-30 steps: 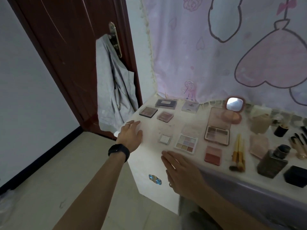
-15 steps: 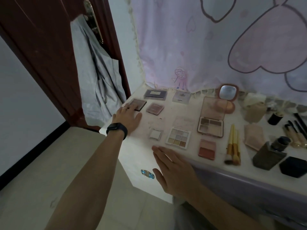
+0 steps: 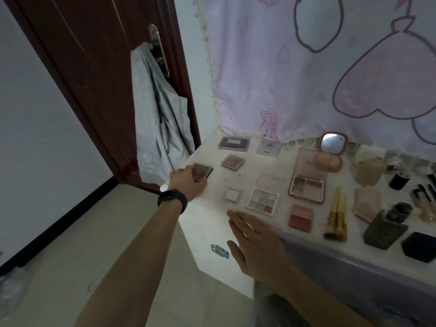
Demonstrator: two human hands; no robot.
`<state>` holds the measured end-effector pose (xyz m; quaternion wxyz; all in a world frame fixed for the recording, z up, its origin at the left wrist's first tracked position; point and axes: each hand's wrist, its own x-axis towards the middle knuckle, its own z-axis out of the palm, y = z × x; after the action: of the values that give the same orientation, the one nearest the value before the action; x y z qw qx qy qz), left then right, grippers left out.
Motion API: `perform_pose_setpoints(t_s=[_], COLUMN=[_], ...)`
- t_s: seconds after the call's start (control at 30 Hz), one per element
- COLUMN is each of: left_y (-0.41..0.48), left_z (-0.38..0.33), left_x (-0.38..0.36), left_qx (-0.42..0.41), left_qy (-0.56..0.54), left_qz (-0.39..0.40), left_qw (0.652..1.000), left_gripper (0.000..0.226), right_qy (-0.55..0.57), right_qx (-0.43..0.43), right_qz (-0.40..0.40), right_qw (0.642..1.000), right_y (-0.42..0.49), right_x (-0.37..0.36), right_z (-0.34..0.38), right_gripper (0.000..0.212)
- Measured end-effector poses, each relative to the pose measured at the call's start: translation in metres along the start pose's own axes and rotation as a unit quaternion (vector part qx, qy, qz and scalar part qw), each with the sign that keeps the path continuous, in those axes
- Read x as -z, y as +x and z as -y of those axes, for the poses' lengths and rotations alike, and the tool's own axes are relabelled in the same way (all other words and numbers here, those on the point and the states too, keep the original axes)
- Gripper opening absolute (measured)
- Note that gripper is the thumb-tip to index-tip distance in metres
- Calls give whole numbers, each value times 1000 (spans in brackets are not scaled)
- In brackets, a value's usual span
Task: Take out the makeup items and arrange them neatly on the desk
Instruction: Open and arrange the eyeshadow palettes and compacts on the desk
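Note:
Makeup lies in rows on the white desk (image 3: 207, 223). My left hand (image 3: 188, 182), wearing a black wristband, grips a small brown eyeshadow compact (image 3: 204, 171) at the desk's left edge. Beyond it sit a mauve compact (image 3: 233, 161), a dark flat palette (image 3: 234, 143) and a pale lilac case (image 3: 269, 147). A small white compact (image 3: 233, 195) and a nine-pan palette (image 3: 262, 201) lie near my right hand (image 3: 254, 246), which rests open and flat over the front edge, holding nothing.
To the right are an open pink palette (image 3: 308, 182), a blush compact (image 3: 301, 217), gold brushes (image 3: 337, 215), a round mirror (image 3: 333, 143), a dark bottle (image 3: 387, 228) and a black box (image 3: 420, 250). A grey garment (image 3: 160, 128) hangs on the brown door (image 3: 94, 67) at left.
My left hand has reached further onto the desk, closed on the brown compact and drawn it toward the near left edge. My right hand has stayed at the front edge.

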<state>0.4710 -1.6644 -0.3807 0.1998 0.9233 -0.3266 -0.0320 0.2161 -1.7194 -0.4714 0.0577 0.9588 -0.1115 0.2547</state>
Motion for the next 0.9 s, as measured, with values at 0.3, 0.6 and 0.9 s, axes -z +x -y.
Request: perform_pose_setpoints(t_s=[0.3, 0.6, 0.9], left_y=[-77, -159, -208], left_z=[3, -56, -138], left_x=[42, 43, 4], left_qx=[84, -91, -228], left_qy=[-431, -442, -328], left_qz=[5, 134, 138], left_qw=[899, 882, 906], left_gripper=[47, 54, 62], right_qy=[191, 670, 700], right_qx=[-84, -395, -514], right_qz=[87, -4, -76], right_qw=[974, 628, 490], right_y=[12, -10, -89], right_x=[39, 130, 163], right_z=[4, -15, -51], right_gripper=[55, 48, 21])
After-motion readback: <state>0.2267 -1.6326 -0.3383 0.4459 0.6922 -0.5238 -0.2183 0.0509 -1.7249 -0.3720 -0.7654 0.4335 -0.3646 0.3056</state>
